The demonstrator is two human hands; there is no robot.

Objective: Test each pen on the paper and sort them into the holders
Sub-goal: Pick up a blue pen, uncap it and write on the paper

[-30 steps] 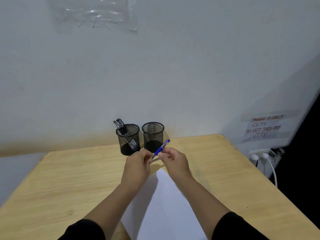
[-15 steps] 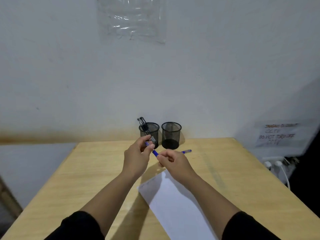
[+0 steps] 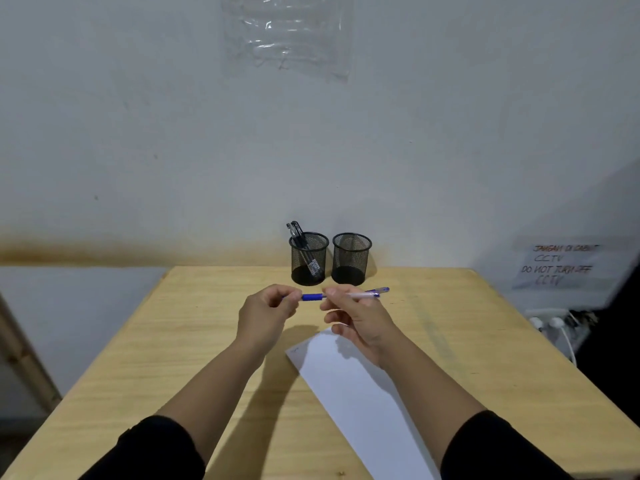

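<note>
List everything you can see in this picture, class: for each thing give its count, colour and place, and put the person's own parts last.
Mesh pen holders: two, black, side by side at the table's far edge.
Pens in holder: at least two, black, leaning in the left one.
Blue pen: one, held level above the table.
Paper: one sheet, white, on the table.
Table: one, light wood.
Handwritten notice: one, white, right wall.
Plastic sheet: one, clear, on the wall.
Plugs: two, white, right.
Left hand, right hand: each pinching the blue pen.
</note>
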